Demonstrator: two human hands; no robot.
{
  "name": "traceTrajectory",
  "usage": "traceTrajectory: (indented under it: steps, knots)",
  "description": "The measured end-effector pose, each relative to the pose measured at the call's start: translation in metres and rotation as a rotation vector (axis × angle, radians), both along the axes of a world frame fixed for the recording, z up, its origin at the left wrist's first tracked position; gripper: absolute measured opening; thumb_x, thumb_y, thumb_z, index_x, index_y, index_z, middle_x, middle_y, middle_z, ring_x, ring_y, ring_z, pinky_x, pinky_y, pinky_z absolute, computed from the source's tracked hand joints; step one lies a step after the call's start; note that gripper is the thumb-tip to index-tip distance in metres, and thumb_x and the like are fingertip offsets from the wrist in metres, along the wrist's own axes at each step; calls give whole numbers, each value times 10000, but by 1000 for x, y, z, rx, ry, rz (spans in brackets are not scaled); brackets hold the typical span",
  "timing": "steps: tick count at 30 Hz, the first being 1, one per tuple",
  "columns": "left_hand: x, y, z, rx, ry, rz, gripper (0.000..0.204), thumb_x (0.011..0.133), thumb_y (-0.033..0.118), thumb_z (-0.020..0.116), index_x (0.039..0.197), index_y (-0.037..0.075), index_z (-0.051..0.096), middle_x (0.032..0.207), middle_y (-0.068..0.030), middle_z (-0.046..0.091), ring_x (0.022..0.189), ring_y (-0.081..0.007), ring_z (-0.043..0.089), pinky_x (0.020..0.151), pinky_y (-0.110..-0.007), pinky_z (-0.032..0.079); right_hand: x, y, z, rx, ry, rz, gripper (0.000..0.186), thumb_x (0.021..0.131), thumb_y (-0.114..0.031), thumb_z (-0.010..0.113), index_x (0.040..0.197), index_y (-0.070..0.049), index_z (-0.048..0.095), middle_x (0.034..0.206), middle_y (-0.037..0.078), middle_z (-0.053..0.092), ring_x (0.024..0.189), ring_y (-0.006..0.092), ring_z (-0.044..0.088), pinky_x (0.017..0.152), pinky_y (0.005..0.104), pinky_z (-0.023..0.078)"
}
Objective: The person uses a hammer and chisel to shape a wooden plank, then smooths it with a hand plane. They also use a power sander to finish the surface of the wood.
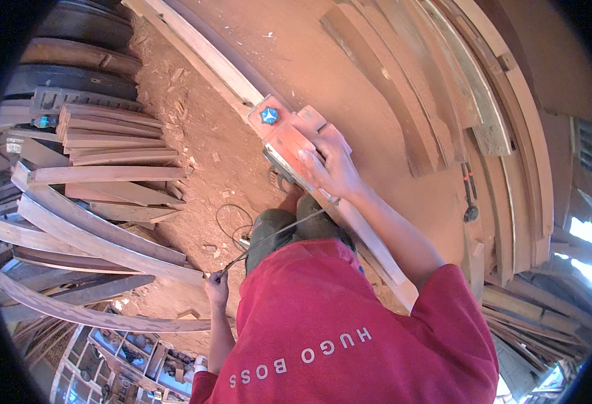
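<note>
My right hand point(331, 167) is wrapped round the rear handle of a red, dust-covered electric hand planer point(284, 140) with a blue front knob. The planer rests on a long, narrow wooden beam point(218, 62) that runs from the upper left down past my right forearm. Low on the left, my left hand point(216, 289) grips the planer's dark power cord point(269, 236), holding it out to the side. The cord stretches from the back of the tool across my legs. The planer's underside and blade are hidden.
Stacked planks point(110, 135) and curved boards point(100, 236) crowd the left. Long curved timbers point(511, 135) lie on the right, with orange-handled pliers or pincers point(470, 192) beside them. Shavings litter the reddish floor point(195, 135). A compartmented tray point(131, 353) stands at lower left.
</note>
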State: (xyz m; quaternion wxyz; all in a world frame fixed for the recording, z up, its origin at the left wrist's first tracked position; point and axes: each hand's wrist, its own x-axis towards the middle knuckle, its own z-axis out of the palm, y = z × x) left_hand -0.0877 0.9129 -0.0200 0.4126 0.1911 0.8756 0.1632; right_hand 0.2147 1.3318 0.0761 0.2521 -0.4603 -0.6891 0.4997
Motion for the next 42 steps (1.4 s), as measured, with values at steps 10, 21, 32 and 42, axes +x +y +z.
traceTrajectory:
  steps: [10, 21, 32, 42]
  knots:
    - [-60, 66, 0, -88, 24, -37, 261, 902, 203, 693, 915, -57, 706, 820, -130, 723, 756, -149, 655, 702, -304, 511, -128, 119, -16, 13, 28, -31, 477, 977, -423, 549, 876, 35, 638, 535, 49, 561, 488, 136, 581, 512, 325, 459]
    - [-171, 185, -17, -174, 61, -39, 302, 884, 252, 703, 947, -43, 720, 788, -166, 715, 730, -180, 673, 680, -328, 512, -252, 244, -17, -96, -92, 53, 510, 941, -420, 571, 1125, 51, 634, 843, 229, 661, 814, 320, 674, 734, 415, 505]
    - [-278, 298, 1, -133, 110, 93, 280, 886, 212, 712, 972, -55, 716, 842, -151, 727, 771, -161, 661, 713, -320, 510, -401, 394, -17, -99, -187, 110, 552, 961, -453, 534, 1131, 61, 640, 858, 234, 661, 831, 275, 672, 764, 400, 498]
    - [-300, 403, 28, 77, 35, 276, 270, 919, 231, 695, 878, -36, 683, 726, -18, 623, 669, -84, 526, 626, -270, 460, -539, 523, -33, 143, 111, -80, 594, 941, -520, 544, 949, 54, 695, 600, 188, 606, 644, 299, 673, 643, 420, 500]
